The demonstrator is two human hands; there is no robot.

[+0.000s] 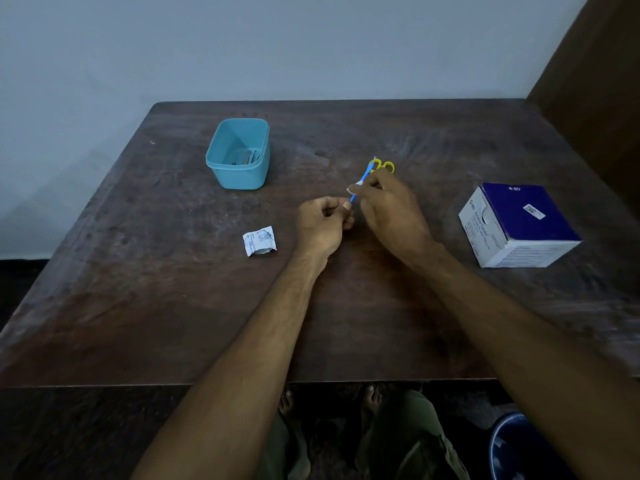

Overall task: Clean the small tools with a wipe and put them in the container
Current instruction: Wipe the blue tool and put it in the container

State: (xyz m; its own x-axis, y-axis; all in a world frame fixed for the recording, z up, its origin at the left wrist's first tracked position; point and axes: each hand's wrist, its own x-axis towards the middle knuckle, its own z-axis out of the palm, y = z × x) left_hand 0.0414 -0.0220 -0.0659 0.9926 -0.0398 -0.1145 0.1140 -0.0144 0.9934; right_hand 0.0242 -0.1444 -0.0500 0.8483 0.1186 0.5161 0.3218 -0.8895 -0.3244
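The left hand (pixel 323 221) pinches the low end of a thin blue tool (pixel 360 183) w/ its fingertips. The right hand (pixel 388 202) pinches a small white wipe (pixel 356 186) around the tool's middle, so both hands are busy holding. The tool is up in the air, above the table (pixel 173 306), tilted w/ its tip pointing away.

Yellow scissors (pixel 384 166) lie just behind the right hand (prob. next to be cleaned). The blue container (pixel 239 154) sits well apart, to the left and far back, w/ a few tools already in it.

What could go wrong: the tool is skinny, so a hard rub could pull it out of the left pinch & drop it. The wipe is tiny too, so it might slip off. The right hand could also bump the scissors.

A torn wipe packet (pixel 259 240) and a swab box (pixel 519 223) are on the table.
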